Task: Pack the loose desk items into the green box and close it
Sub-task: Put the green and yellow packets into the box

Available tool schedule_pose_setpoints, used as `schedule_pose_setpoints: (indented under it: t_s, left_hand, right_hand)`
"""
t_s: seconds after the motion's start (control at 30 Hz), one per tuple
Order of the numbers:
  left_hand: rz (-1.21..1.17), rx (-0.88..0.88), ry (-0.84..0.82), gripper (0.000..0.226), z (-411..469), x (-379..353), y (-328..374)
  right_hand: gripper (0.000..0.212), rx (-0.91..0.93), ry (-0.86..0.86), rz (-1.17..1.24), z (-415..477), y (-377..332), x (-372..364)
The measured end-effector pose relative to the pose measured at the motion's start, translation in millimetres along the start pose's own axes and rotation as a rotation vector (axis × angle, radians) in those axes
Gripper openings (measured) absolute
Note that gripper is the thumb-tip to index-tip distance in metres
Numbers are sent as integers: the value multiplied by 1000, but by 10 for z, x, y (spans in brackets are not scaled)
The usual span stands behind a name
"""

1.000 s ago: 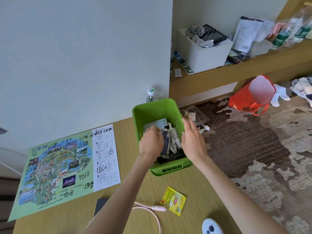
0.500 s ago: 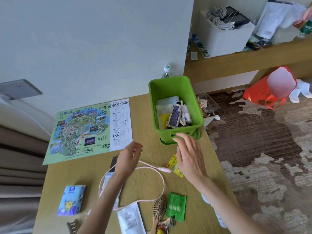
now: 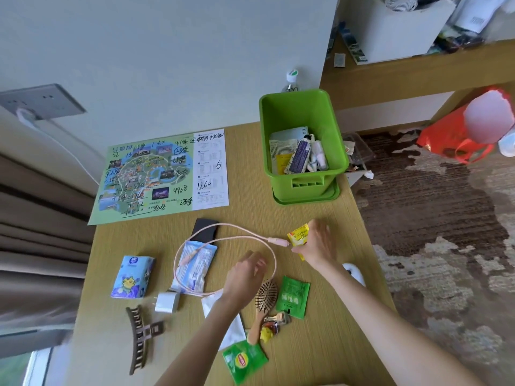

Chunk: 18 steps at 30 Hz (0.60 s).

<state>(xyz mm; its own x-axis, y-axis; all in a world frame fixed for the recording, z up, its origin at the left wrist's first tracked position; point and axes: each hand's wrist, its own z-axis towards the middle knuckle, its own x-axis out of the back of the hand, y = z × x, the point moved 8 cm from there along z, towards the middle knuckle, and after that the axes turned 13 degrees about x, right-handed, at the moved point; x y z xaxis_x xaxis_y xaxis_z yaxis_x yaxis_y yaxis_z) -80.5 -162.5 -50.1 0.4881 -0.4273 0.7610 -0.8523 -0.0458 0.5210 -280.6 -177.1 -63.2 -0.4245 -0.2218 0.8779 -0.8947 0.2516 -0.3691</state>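
Head view: right hand pinches 1 yellow tea packet; left hand slack, empty. Packing stage. Next: packet likely goes into the far green box.

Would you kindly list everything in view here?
green box: 1, green, back right
map sheet: 1, green, back left
cable: 1, pink, looped centrally
tissue pack: 1, blue, left
wipes packet: 1, blue, under cable
charger: 1, white, front left
hair claw: 1, brown, front left
hairbrush: 1, wooden, front
green sachets: 2, green, front
yellow sachet: 1, yellow, right hand
red bag: 1, red, floor
left hand: open, over cable
right hand: pinches yellow sachet
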Motion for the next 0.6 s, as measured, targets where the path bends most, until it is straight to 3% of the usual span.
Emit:
schedule_pose_setpoints:
  t_s: [0.1,0.2,0.33,0.47,0.6]
  left_hand:
    - [65,-60,-30,15,-73,-138,181]
    - [175,-118,-37,19,-189,-320,319]
    - [359,-338,45,39,-315,-483,556]
    - [527,-324,-68,66,-261,-732,543]
    - [607,-332,-48,68,-226,-799,550]
  right_hand:
    - [72,-64,-59,11,-99,131,-44]
    - [48,-34,-36,82,-220,154,-71]
    - [24,17,66,175,-341,89,66]
    - [22,4,17,216,-540,179,137]
    - [22,7,-11,284,-841,323,92]
